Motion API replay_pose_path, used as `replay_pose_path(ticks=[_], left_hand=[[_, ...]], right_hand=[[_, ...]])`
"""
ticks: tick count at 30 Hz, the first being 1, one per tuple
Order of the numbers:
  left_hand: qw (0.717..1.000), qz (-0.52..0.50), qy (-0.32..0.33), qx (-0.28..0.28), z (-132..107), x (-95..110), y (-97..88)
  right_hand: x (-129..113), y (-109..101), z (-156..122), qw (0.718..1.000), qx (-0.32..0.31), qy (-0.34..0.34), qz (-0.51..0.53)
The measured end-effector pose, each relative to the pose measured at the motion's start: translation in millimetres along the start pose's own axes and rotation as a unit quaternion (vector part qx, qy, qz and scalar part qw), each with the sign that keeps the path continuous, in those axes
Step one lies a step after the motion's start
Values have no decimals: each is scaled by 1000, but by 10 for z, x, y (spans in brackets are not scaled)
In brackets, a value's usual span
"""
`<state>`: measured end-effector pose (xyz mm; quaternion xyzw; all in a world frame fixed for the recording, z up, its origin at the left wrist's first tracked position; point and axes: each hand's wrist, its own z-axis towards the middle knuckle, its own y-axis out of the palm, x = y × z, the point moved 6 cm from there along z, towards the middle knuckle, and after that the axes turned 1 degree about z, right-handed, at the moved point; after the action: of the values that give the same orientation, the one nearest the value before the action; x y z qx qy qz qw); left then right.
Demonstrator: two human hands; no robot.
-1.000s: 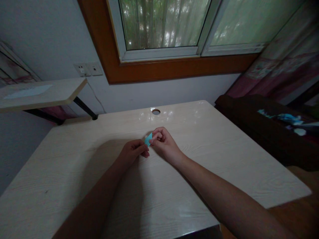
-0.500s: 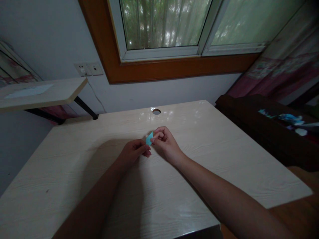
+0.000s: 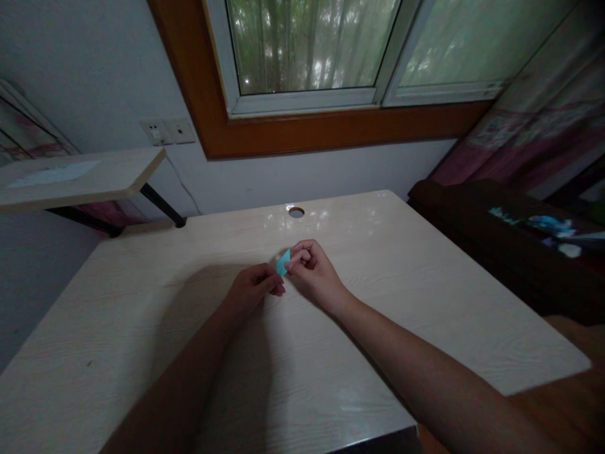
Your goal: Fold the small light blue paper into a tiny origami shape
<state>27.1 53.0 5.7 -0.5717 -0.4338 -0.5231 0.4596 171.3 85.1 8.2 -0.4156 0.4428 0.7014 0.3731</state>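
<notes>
A small folded piece of light blue paper (image 3: 283,262) sits between my two hands over the middle of a pale wooden table (image 3: 142,328). My left hand (image 3: 251,291) pinches its lower edge with fingers curled together. My right hand (image 3: 312,270) grips its right side with thumb and bent fingers. Most of the paper is hidden by my fingers; only one pointed corner shows.
A round cable hole (image 3: 296,212) lies near the table's far edge. A side shelf (image 3: 80,176) on black brackets sticks out at the left. Wall sockets (image 3: 166,132) sit beneath a window. A dark piece of furniture (image 3: 496,239) stands to the right.
Both hands have shifted very slightly away from me with the paper; their grip looks the same.
</notes>
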Motion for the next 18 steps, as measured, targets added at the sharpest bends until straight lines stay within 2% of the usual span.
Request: replay_pose_path(ticks=[7,12,15,18], left_hand=[[1000,-10,3,-7,-4,-12,4],[999,-7,37,-14,-12,12,3],[998,17,52,-6,-12,16,0],[998,48,40,10,-5,-11,-15]], right_hand=[[8,-25,10,1000,16,-4,-5],[-20,-40,16,1000,17,2,-1],[-15,-13,11,1000,-3,11,-6],[11,37,-8,999,-32,23,-18]])
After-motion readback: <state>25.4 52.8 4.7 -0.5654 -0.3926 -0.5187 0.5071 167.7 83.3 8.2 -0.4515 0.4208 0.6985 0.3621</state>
